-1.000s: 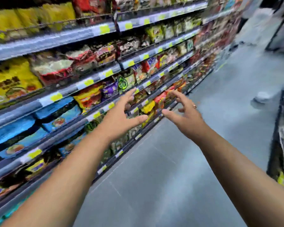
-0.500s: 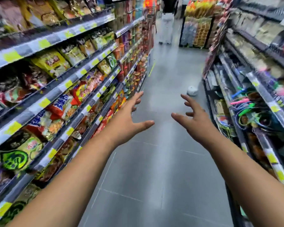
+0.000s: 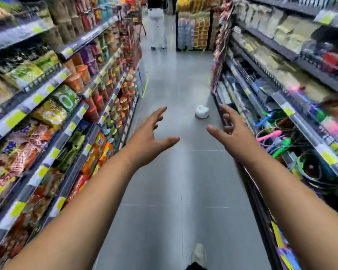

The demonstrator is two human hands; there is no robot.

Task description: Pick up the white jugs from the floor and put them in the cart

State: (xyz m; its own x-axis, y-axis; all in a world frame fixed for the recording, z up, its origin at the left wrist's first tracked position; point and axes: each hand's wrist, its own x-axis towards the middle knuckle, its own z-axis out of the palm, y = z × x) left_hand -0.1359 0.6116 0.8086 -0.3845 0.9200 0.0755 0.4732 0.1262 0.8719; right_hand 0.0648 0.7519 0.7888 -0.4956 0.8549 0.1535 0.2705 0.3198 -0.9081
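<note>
The grey floor (image 3: 176,172) runs between stocked shelves (image 3: 53,117). The left hand (image 3: 151,136) and right hand (image 3: 231,136) reach forward, fingers spread wide, holding nothing. At one o'clock beyond them, near the right-hand shelving, a white jug (image 3: 202,112) rests on the floor; blur hides its long axis and facing.

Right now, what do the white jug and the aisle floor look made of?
white jug: probably moulded plastic, opaque white with a soft sheen; rounded shape and no visible label, but it is far off and blurred, so not certain.
aisle floor: looks like large grey tiles, smooth and semi-gloss; thin grout lines cross it and light reflects dully along the aisle.
</note>
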